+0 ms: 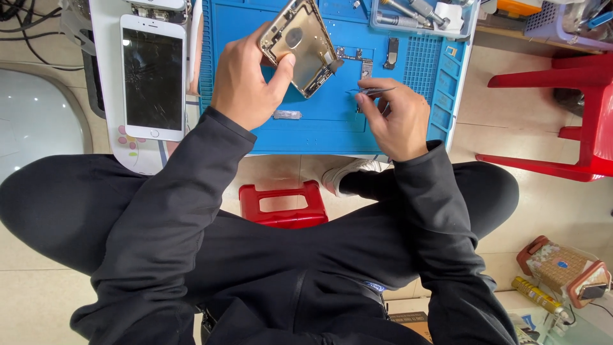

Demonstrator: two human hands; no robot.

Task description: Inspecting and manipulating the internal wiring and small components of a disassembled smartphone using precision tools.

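A: Head view, item one. What is hard to make out?

B: The left hand point(246, 83) clamps an opened gold phone housing point(299, 46), thumb across its face, held tilted above the blue work mat point(319, 124). Its top corner is cut off by the frame edge. The parts inside are too small to tell apart.

A: Item two?

B: The right hand point(397, 121), fingers pinched together on thin metal tweezers point(369, 92). The tips point toward the housing's lower corner; whether they touch it or carry anything, I cannot tell.

A: Loose pieces on the mat?

B: Small dark components point(391, 52) just right of the housing, and a small clear strip point(287, 115) below the left hand. What kind they are is not clear.

A: Other stock?

B: A white phone with a cracked dark screen point(153, 78), lying flat left of the mat. A grey tray of tools point(421, 16) at the top, partly cut off. A red stool point(283, 204) between the knees, half hidden by the dark sleeves; a red chair point(575, 121) on the right.

A: Packages?

B: Lower right: a yellow tube-shaped package point(537, 295), and a woven box with reddish corners point(562, 268) bearing a small blue label.
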